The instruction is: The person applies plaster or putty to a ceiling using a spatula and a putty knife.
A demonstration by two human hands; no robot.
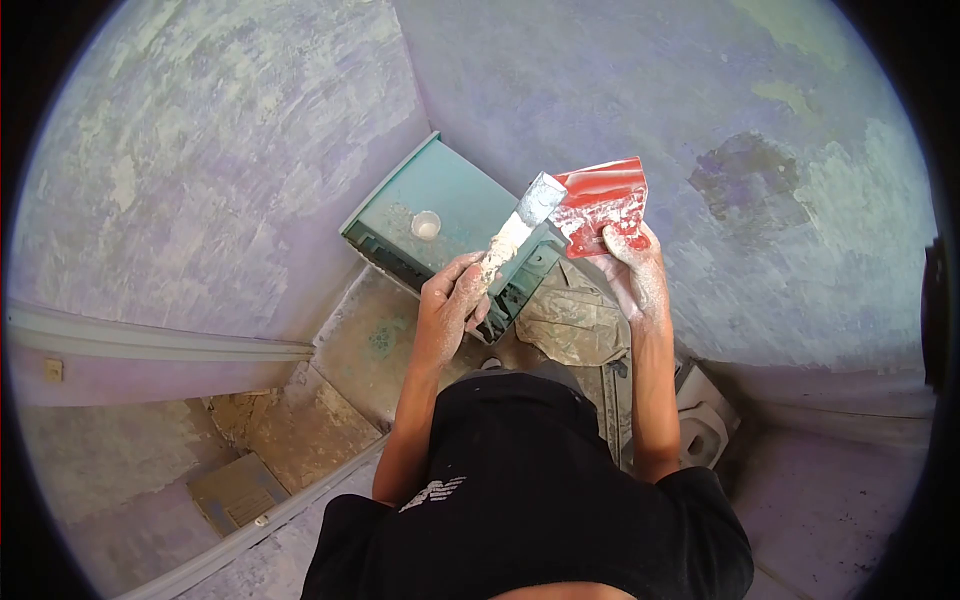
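Observation:
My left hand is wrapped round the handle of a putty knife, its blade pointing up and to the right. White filler cakes the handle and blade. My right hand grips a red plastic spreader by its lower edge, thumb on the near face. White smears cover the spreader. The knife's tip overlaps the spreader's left edge in this view. Both hands are dusted white. Beyond them is a teal cabinet lying on its side, with a small white cup on it.
Patchily plastered walls meet in the corner behind the cabinet. A crumpled tan cloth or sack lies on the floor to its right. A pale moulded object stands by my right elbow. Flat cardboard lies at lower left, past a doorway edge.

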